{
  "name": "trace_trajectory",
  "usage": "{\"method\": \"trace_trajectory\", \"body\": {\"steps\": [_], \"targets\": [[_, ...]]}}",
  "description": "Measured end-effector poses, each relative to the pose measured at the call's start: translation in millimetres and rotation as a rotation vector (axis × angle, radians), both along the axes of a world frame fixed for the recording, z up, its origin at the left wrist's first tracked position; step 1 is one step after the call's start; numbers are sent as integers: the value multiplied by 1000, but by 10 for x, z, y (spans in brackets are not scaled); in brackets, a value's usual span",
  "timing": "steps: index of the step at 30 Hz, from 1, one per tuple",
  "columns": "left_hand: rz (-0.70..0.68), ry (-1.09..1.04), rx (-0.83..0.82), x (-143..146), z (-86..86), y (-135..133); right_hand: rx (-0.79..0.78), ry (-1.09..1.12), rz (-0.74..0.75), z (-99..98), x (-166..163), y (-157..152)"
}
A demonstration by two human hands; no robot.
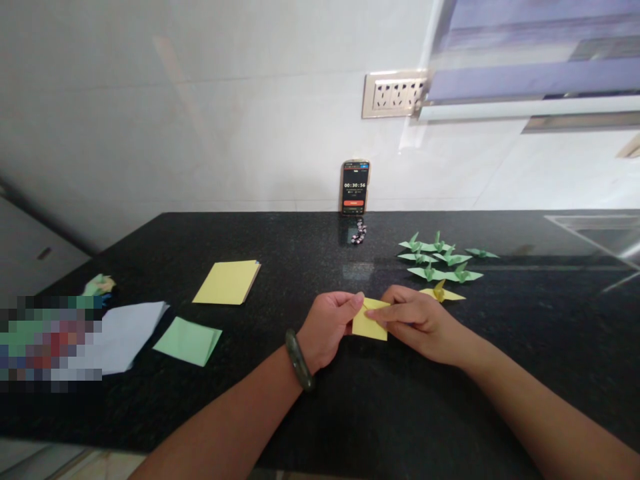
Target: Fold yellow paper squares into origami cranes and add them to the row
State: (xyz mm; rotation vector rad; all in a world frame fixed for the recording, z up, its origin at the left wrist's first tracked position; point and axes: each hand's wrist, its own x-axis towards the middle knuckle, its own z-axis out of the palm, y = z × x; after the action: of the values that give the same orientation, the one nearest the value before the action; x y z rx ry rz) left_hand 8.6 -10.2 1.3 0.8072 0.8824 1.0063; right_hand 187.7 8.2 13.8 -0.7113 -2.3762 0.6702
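Observation:
Between my two hands is a small folded square of yellow paper (371, 327), held just above the dark countertop. My left hand (327, 323), with a dark green bangle on the wrist, pinches its left edge with the thumb on top. My right hand (417, 323) grips the right side, its index finger lying across the upper face and the other fingers curled behind. Just beyond my right hand sits a yellow paper crane (441, 293), partly hidden by that hand. Several green paper cranes (430, 272) stand in rows behind it.
A stack of yellow paper (227, 283) lies left of my hands. Nearer are a folded green sheet (188, 341) and white paper (133, 333). A phone (355, 188) showing a timer leans on the wall at the back of the black countertop (300, 247). Crumpled paper (99, 285) lies far left.

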Motion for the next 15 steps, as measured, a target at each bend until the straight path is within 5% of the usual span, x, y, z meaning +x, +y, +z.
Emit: {"method": "trace_trajectory", "body": {"steps": [11,15], "targets": [[33,48,-22,10,3,4,45,-90,-21,-1,3,7],[95,119,34,5,-2,10,-45,60,-34,-5,-37,-6]]}}
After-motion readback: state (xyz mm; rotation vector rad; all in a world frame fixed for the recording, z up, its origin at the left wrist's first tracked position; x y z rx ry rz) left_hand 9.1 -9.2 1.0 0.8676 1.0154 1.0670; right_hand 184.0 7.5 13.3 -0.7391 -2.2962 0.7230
